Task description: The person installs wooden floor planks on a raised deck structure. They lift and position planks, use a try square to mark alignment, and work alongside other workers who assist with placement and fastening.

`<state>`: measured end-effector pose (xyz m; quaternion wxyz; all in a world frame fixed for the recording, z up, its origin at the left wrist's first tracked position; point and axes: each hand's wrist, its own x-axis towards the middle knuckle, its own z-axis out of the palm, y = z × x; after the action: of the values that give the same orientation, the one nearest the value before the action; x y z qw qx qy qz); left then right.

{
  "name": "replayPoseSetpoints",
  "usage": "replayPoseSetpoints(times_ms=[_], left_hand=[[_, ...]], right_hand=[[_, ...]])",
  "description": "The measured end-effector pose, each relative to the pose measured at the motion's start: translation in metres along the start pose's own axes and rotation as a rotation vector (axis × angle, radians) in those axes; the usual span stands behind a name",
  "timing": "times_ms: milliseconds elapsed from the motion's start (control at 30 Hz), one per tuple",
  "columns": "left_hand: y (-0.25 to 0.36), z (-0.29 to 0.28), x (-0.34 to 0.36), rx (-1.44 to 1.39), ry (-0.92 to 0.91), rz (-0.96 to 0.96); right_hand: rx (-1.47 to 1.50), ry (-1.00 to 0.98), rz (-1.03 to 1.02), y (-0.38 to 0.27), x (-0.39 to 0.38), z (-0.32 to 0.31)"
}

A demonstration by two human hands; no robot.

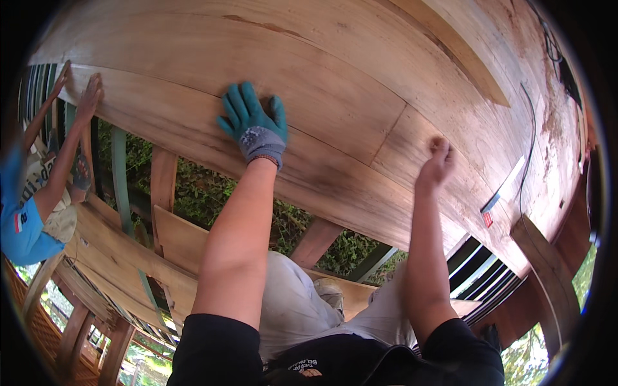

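The gloved left hand [254,128] lies palm down, fingers spread and pointing forward, thumb held apart, at the end of a left forearm [239,228] reaching ahead and slightly rightward. The bare right hand [439,162], a little blurred, is curled into a loose fist, its right forearm [427,248] extending almost straight forward.

Between left hand [254,125] and right hand [438,164], the planking [347,96] offers passage; toward its right edge, a wooden strip [473,55] and cord [533,122] obstruct.
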<state>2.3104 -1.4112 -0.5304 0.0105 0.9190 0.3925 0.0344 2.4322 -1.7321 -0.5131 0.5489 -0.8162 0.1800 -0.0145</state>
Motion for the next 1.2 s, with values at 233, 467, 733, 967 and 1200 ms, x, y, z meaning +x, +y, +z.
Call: replayPoseSetpoints(times_ms=[233,467,733,967,1200], left_hand=[[0.007,0.003,0.0,-0.009,0.008,-0.007],[0.005,0.007,-0.002,0.001,0.06,0.008],[0.002,0.006,-0.002,-0.02,0.071,-0.012],[0.004,0.009,0.0,-0.004,0.074,0.008],[0.003,0.001,-0.005,-0.038,0.059,-0.01]], right_hand=[[-0.756,-0.743,-0.879,0.003,-0.107,0.025],[-0.849,-0.918,-0.981,0.011,-0.128,0.05],[-0.386,-1.243,-1.161,-0.017,-0.143,0.04],[-0.672,-1.166,-1.158,0.005,-0.136,0.056],[-0.713,-1.151,-1.169,-0.003,-0.138,0.052]])
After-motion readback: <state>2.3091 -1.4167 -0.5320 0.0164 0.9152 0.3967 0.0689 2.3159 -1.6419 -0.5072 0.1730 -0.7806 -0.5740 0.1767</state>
